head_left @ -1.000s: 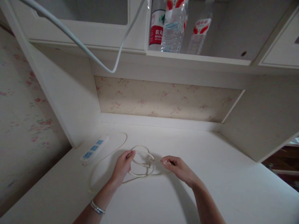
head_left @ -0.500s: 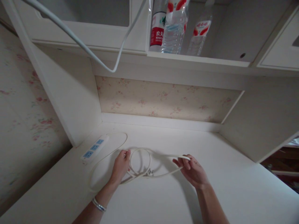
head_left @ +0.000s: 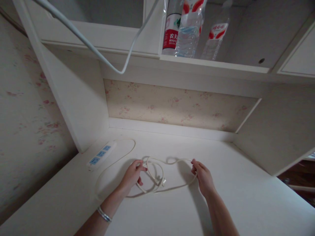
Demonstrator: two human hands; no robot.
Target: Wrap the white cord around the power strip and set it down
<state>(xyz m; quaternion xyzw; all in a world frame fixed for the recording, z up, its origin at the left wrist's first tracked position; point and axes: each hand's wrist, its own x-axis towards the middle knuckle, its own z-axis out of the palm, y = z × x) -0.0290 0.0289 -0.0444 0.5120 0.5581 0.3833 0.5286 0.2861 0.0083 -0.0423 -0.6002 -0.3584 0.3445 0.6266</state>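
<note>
A thin white power cord (head_left: pixel 169 189) lies in loose loops on the white desktop, between my two hands. My left hand (head_left: pixel 133 174) curls around the left side of the loops, its fingers partly hiding the cord. On the other side my right hand (head_left: pixel 202 175) pinches the cord between thumb and fingers, and a bend of it runs down past the palm. The cord's plug (head_left: pixel 163 182) rests inside the loops near the middle. Further left is a white power strip (head_left: pixel 101 155) with blue socket faces, and the cord trails from its far end.
Above the desk, a shelf (head_left: pixel 216 65) carries several plastic bottles (head_left: pixel 188 37). A thick pale cable or tube (head_left: pixel 98 54) hangs in front of the upper cabinet at left. Side panels (head_left: pixel 273 131) and a flowered back wall (head_left: pixel 172 106) enclose the desk.
My right hand has turned over, palm now downward, with its hold on the cord changed. The loops have loosened and shifted slightly; my left hand's fingers have spread somewhat.
</note>
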